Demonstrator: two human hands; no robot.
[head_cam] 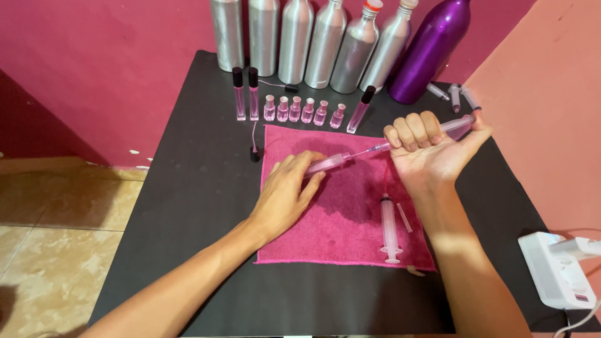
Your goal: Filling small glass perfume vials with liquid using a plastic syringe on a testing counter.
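Centrally, a slim tube (330,163) of pink liquid lies tilted over the pink towel (350,213), pinched at its lower end by the left hand (289,191). The right hand (426,150) is clenched round a syringe (456,127), thumb on the plunger, its needle meeting the tube's mouth. Filling well seems to call for a steady tube, an aligned needle and slow thumb pressure. A spare syringe (389,228) rests on the towel; small bottles (303,110) and metal flasks (294,40) stand behind.
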